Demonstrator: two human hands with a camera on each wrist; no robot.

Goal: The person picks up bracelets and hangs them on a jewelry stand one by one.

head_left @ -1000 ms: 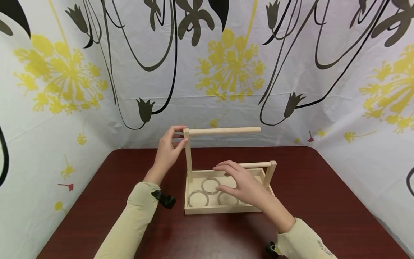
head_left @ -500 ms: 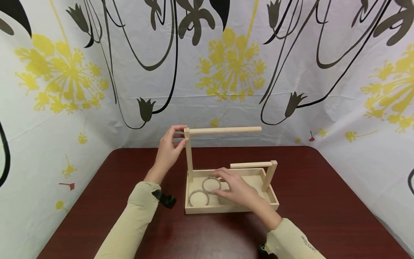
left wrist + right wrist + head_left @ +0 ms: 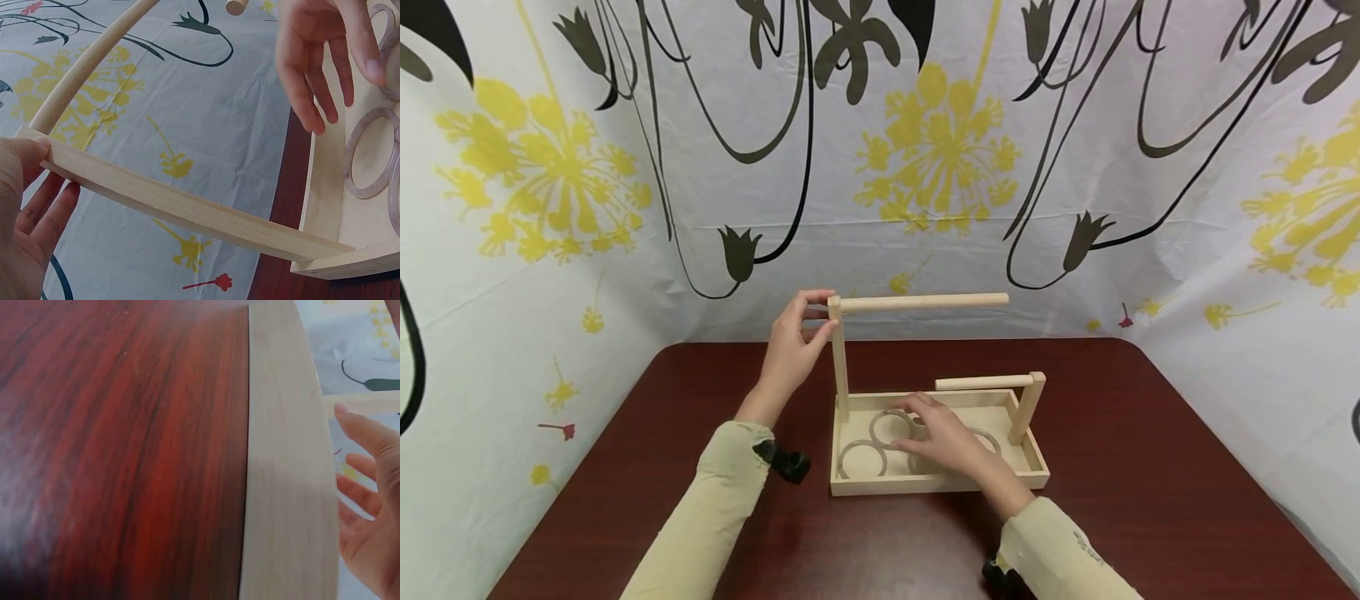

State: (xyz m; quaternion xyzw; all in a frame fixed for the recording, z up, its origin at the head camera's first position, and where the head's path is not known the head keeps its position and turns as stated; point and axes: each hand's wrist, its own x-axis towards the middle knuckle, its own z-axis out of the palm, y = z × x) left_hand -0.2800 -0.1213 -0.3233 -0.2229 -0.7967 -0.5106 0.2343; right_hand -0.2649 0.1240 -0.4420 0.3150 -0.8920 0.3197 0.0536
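My left hand pinches the top of the tall wooden post, thumb on one face and fingers on the other. From that post a long dowel runs out to the right. The post stands at the left end of a shallow wooden tray. Over the tray's middle hovers my right hand, thumb and fingers spread apart, with nothing visibly held. Several translucent brownish rings lie in the tray; one ring shows clearly in the left wrist view. The right hand partly hides others, including a ring on the right.
At the tray's right end a shorter post carries a short dowel pointing left. The dark red table extends around the tray. A patterned white cloth hangs behind it.
My right hand has moved left and down towards the rings, uncovering the short dowel's free end and the tray's right corner. My left hand keeps its place on the tall post.
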